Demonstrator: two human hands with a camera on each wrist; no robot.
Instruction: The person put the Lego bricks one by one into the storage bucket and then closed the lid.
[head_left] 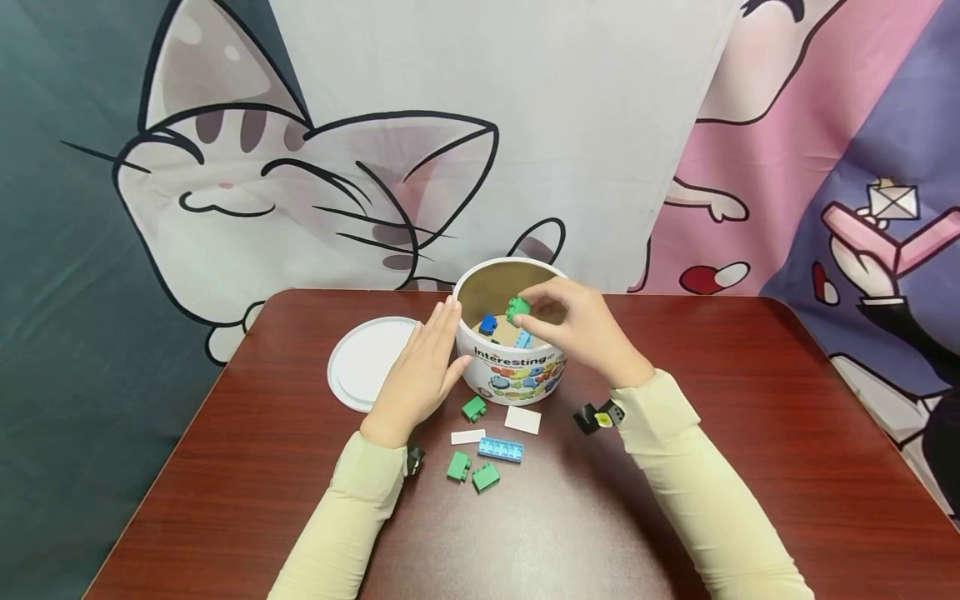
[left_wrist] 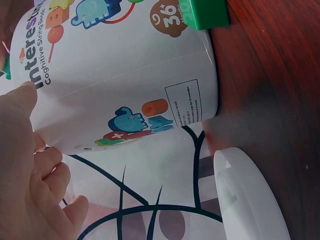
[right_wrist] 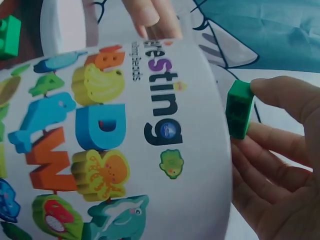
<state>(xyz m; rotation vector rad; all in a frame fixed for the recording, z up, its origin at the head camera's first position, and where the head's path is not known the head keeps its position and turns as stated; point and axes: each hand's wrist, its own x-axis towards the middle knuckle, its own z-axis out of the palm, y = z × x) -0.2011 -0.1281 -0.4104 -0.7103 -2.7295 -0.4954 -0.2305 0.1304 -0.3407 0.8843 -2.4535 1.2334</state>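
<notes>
A round white bucket (head_left: 517,375) with colourful print stands at the back of the table. My left hand (head_left: 423,362) rests against its left side, fingers straight and reaching up to the rim. Over the bucket's opening, my right hand (head_left: 577,325) pinches a green building brick (head_left: 517,310) between thumb and fingers. The right wrist view shows this green brick (right_wrist: 240,110) just past the rim, its hollow underside visible. Inside the bucket lie a dark blue brick (head_left: 488,324) and a light blue brick (head_left: 523,338), partly hidden by the front wall.
In front of the bucket lie green bricks (head_left: 486,477), a long light blue brick (head_left: 501,450), a white rectangular piece (head_left: 522,420) and a narrow white strip (head_left: 468,437). The white lid (head_left: 367,362) is flat on the table, left of the bucket. A printed cloth (head_left: 570,125) hangs behind.
</notes>
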